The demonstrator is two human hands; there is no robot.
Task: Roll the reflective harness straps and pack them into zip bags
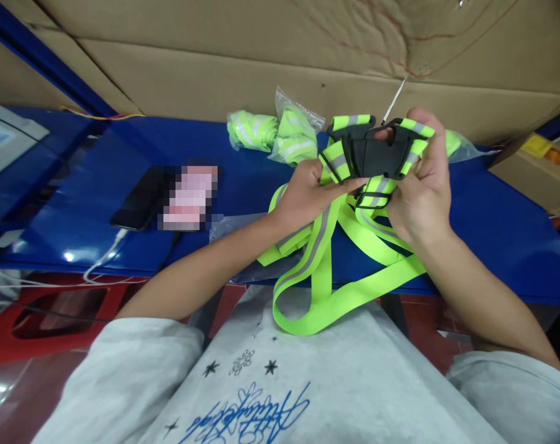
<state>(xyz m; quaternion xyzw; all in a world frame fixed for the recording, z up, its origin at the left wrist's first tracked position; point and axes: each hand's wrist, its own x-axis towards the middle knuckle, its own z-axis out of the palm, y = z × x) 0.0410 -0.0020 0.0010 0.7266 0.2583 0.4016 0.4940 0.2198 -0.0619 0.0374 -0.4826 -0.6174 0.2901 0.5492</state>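
A black plastic buckle joins neon yellow-green straps with grey reflective stripes. My left hand grips the strap at the buckle's left side, a finger stretched beneath it. Around the right side of the buckle and its straps my right hand is closed, with fingers partly hidden behind. Below both hands, a loop of the green strap hangs over the table's front edge, in front of the shirt. A black strap slider sits just under the buckle.
Bagged green strap rolls lie at the back of the blue table. Left of my hands are a black phone with a white cable and a blurred-out item. A cardboard box stands at right; a red stool is below left.
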